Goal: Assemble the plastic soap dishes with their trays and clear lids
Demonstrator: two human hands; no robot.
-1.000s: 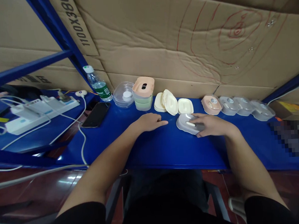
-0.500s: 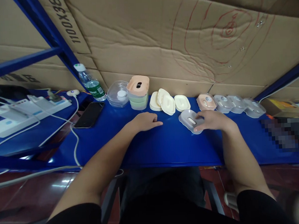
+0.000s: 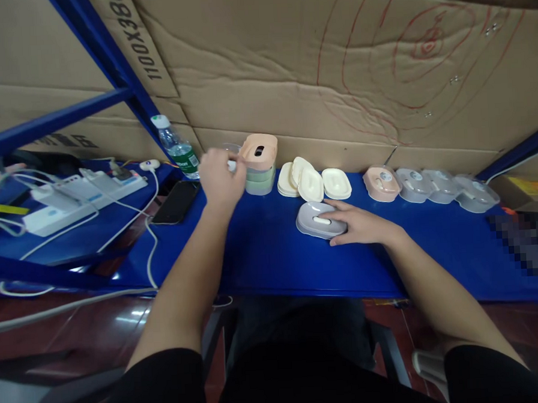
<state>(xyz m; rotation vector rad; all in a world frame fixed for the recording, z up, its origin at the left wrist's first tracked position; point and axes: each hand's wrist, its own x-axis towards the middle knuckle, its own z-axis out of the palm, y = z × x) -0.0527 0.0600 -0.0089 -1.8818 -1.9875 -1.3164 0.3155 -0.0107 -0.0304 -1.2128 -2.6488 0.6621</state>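
My left hand (image 3: 222, 177) is over a stack of clear plastic lids, fingers curled around the white knob of one; the hand hides most of the stack. Beside it stands a pile of green containers (image 3: 259, 181), topped by a peach lid (image 3: 260, 151) with a dark slot. My right hand (image 3: 360, 222) grips the right side of a grey plastic lid (image 3: 313, 224) with a white oval piece in its middle. Its thumb is at the near edge and its fingers at the far edge. The grey lid lies on the blue table, in front of several cream lids (image 3: 310, 183).
Along the back right sit a peach box (image 3: 382, 185) and several grey boxes (image 3: 413, 185) with clear tops. At left are a water bottle (image 3: 180, 152), a black phone (image 3: 176, 202), a white power strip (image 3: 88, 199) and loose cables. A cardboard wall (image 3: 262, 75) closes the back.
My left hand has gone from the table up and left to the clear lids. My right hand has drawn the grey lid leftwards and turned it a little. The view has shifted slightly.
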